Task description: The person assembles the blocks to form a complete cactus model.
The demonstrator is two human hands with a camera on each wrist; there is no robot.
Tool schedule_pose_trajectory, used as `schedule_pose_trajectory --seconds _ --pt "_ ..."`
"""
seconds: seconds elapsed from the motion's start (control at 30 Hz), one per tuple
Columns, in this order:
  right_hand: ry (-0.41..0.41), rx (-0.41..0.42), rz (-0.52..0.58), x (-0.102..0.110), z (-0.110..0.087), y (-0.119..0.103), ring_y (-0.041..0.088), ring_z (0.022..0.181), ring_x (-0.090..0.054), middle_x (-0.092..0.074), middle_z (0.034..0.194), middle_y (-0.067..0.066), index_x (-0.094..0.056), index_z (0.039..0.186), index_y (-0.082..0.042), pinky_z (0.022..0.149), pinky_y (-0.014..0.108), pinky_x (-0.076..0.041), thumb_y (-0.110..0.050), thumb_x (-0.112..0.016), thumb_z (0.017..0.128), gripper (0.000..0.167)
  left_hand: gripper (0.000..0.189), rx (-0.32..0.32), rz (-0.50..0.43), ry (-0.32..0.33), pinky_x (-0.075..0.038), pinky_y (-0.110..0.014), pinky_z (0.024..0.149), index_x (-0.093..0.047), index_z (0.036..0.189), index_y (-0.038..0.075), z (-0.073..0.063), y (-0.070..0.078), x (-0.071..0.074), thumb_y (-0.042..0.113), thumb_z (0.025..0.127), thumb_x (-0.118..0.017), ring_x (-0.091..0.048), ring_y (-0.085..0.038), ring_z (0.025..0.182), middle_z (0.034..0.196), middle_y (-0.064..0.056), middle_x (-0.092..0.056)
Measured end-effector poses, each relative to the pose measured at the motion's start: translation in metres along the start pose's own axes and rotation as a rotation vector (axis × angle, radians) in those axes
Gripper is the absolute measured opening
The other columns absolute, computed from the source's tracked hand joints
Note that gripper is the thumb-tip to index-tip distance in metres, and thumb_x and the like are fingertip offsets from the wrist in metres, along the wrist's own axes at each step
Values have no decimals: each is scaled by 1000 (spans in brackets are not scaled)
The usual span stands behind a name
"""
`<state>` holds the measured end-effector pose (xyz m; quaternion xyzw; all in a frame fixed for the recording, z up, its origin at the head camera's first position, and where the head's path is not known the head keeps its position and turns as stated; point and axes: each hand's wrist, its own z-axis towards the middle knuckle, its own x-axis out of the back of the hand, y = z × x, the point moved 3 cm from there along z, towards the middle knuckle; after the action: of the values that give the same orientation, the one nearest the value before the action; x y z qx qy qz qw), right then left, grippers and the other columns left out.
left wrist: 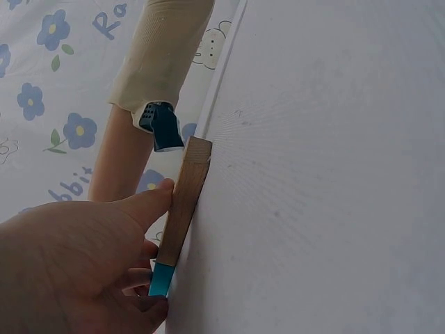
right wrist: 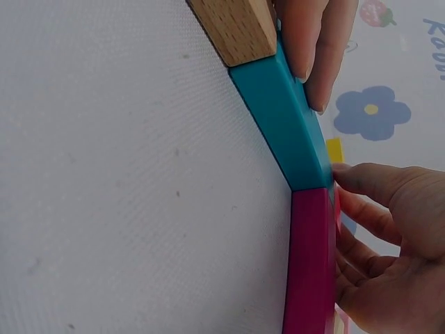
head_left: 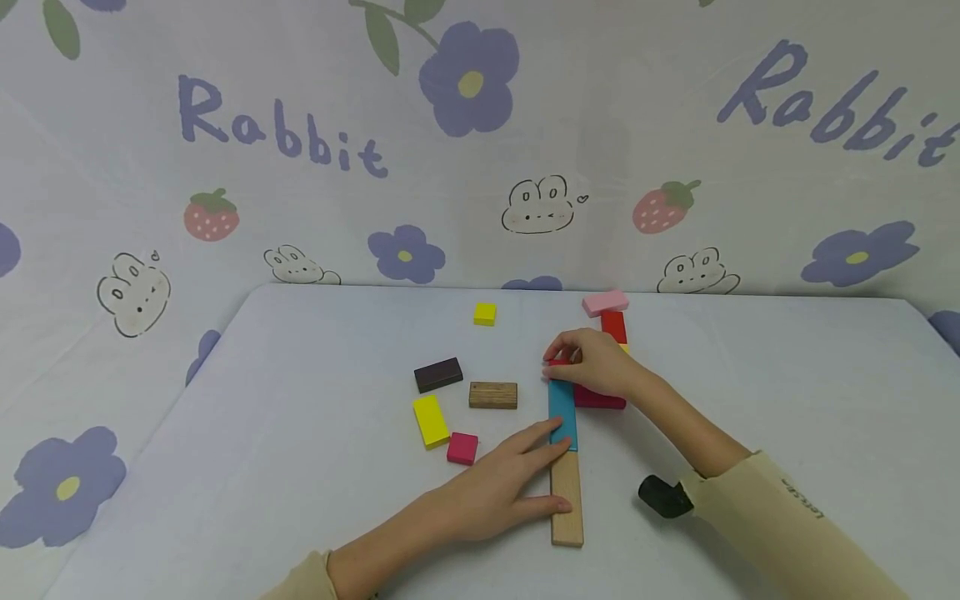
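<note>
While hands touch blocks | white tabletop | rabbit-print backdrop behind

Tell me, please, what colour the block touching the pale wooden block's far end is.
The rectangular block is teal-blue, clearest in the right wrist view.

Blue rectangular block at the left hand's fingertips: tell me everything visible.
The blue rectangular block is smooth and evenly coloured, apparently painted wood, with straight edges and no visible markings. It lies lengthwise on the white table, pointing away from the person. Its near end meets a pale wooden rectangular block; a magenta block butts its right side towards the far end. Fingers of the left hand touch it. The right hand pinches a red block at its far end; contact there is unclear.
</note>
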<state>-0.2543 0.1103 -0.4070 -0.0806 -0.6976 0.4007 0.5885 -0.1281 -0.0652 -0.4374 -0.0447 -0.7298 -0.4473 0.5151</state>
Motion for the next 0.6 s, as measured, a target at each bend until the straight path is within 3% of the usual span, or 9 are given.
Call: schedule_pose_trajectory --seconds 0.6 --pt "34 -23 15 15 -2 2 30 95 -66 -70 107 18 -73 119 2 80 34 -60 -17 -75 98 28 71 -4 -3 0 -33 -39 126 -40 164 15 0 -1 -1 46 105 -63 -26 -20 161 177 0 -21"
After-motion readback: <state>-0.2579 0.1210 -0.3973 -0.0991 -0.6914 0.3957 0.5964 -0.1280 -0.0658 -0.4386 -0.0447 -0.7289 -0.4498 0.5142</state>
